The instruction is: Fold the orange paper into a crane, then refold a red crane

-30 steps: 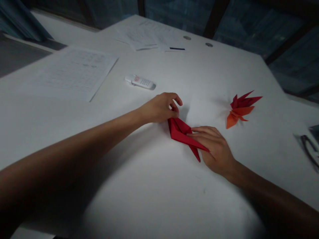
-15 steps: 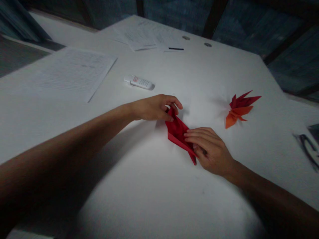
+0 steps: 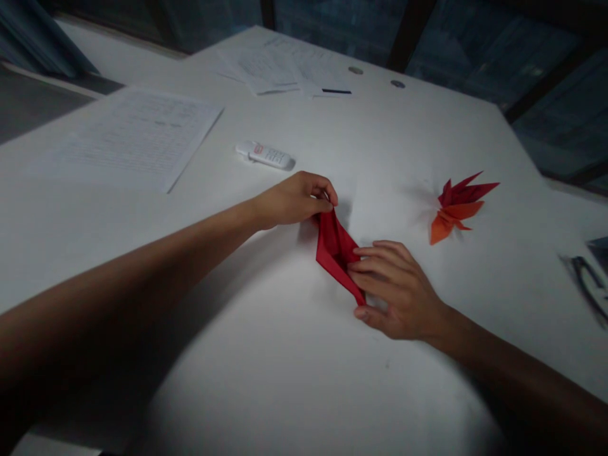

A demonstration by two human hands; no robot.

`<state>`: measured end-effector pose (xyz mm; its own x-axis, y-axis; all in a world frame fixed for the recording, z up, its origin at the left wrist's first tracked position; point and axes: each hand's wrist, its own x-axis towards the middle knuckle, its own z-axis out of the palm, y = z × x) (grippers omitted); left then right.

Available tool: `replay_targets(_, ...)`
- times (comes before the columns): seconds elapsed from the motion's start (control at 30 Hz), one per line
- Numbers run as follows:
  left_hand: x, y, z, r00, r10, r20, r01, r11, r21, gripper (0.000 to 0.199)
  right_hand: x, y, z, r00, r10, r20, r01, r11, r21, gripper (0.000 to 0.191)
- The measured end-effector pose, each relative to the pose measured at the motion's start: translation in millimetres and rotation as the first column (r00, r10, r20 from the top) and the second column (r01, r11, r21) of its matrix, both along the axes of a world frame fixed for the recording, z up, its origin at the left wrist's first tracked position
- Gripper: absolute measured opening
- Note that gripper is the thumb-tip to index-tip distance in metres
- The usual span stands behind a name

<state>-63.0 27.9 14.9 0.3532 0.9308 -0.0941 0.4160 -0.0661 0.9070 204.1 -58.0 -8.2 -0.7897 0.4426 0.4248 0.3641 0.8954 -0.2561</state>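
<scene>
A folded red paper (image 3: 333, 248) lies slantwise between both hands on the white table (image 3: 285, 354). Its upper tip is pinched between the thumb and fingers of my left hand (image 3: 299, 197). At its lower right end, my right hand (image 3: 401, 291) holds the paper between the fingers, which rest on top, and the thumb at the near edge. The paper is partly opened, with a hollow showing along its middle. The fingers of my right hand cover part of its right side.
Red and orange folded paper pieces (image 3: 458, 206) stand to the right. A white pen-like tube (image 3: 266, 155) lies beyond my left hand. Printed sheets (image 3: 137, 139) are at the left, more papers (image 3: 275, 66) at the back. Black-handled scissors (image 3: 589, 285) sit at the right edge.
My left hand has closed its fingers on the paper's upper tip. The thumb of my right hand has moved out to the paper's near end, and the paper has shifted slightly left.
</scene>
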Motion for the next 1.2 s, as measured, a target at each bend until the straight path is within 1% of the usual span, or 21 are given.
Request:
replay_targets(0.07,-2,0,1.7,1.000,0.004,0.016,-0.003,0.999,-0.033,0.014,-2,-2,1.1,1.000,-0.010,0.028,0.010,0.999,0.031,0.040)
replay_targets(0.1,-3,0,3.3,0.999,-0.027,0.028,0.028,0.999,-0.041,0.016,-3,-3,1.6,0.999,-0.019,0.031,0.017,0.999,0.037,0.039)
replay_targets(0.17,-7,-1,6.8,0.987,-0.149,0.052,0.152,0.987,-0.044,0.025,-5,-5,2.2,0.999,-0.039,0.014,0.038,0.999,0.038,0.035)
replay_targets(0.23,-11,-2,9.1,0.957,-0.284,0.063,0.287,0.957,-0.042,0.038,-7,-5,1.7,0.998,-0.062,-0.008,0.062,0.998,0.030,0.025)
replay_targets(0.3,-12,-2,8.7,0.937,-0.344,0.052,0.346,0.938,-0.025,0.044,-8,-5,0.4,0.995,-0.097,-0.018,0.097,0.995,0.008,0.014)
replay_targets(0.33,-12,-3,7.3,0.937,-0.345,0.049,0.346,0.938,-0.013,0.042,-8,-4,-0.4,0.993,-0.116,-0.023,0.116,0.993,-0.002,0.010)
replay_targets(0.37,-11,-2,5.4,0.942,-0.331,0.051,0.331,0.944,-0.001,0.038,-8,-4,-1.1,0.992,-0.127,-0.027,0.126,0.992,-0.007,0.012)
replay_targets(0.43,-7,-2,0.7,0.957,-0.281,0.066,0.281,0.960,0.010,0.028,-8,-4,-1.9,0.992,-0.121,-0.034,0.121,0.993,0.004,0.022)
replay_targets(0.5,-5,-1,-3.5,0.968,-0.235,0.088,0.235,0.972,0.014,0.021,-7,-3,-1.8,0.996,-0.084,-0.010,0.084,0.996,0.029,0.028)
replay_targets(0.63,-3,0,-7.3,0.973,-0.191,0.127,0.191,0.982,0.012,0.018,-5,-3,-0.1,0.998,-0.043,0.036,0.041,0.998,0.048,0.020)
replay_targets(0.77,-2,-1,-8.8,0.980,-0.158,0.123,0.157,0.987,0.017,0.017,-6,-3,0.7,0.999,-0.030,0.042,0.028,0.999,0.039,0.020)
replay_targets(0.9,-2,1,-11.8,0.988,-0.144,0.062,0.142,0.989,0.042,0.015,-6,-2,-0.1,0.999,-0.019,0.039,0.018,0.999,0.027,0.019)
replay_targets(0.97,-3,1,-10.2,0.991,-0.126,-0.033,0.129,0.988,0.083,0.016,-5,-1,-0.7,1.000,-0.018,0.026,0.017,1.000,0.015,0.017)
replay_targets(1.0,-4,0,-8.0,0.987,-0.118,-0.104,0.132,0.982,0.133,0.017,-5,0,-0.9,1.000,-0.020,0.018,0.020,1.000,0.006,0.016)
replay_targets(1.03,-4,-2,-4.9,0.976,-0.111,-0.188,0.149,0.968,0.202,0.020,-5,0,-0.8,1.000,-0.024,0.012,0.024,1.000,-0.006,0.014)
replay_targets(1.07,-3,-5,-1.1,0.956,-0.101,-0.277,0.183,0.940,0.289,0.022,-5,1,-0.4,1.000,-0.029,0.004,0.029,0.999,-0.020,0.012)
replay_targets(1.13,0,-14,6.6,0.891,-0.114,-0.439,0.329,0.829,0.453,0.029,-5,1,0.8,0.999,-0.040,-0.007,0.039,0.998,-0.051,0.007)
replay_targets(1.17,3,-19,9.7,0.856,-0.137,-0.499,0.404,0.780,0.478,0.029,-5,2,1.4,0.999,-0.043,-0.016,0.042,0.997,-0.065,0.006)
replay_targets(1.2,6,-24,11.8,0.831,-0.161,-0.532,0.455,0.746,0.485,0.028,-6,2,2.0,0.999,-0.044,-0.027,0.042,0.996,-0.075,0.006)
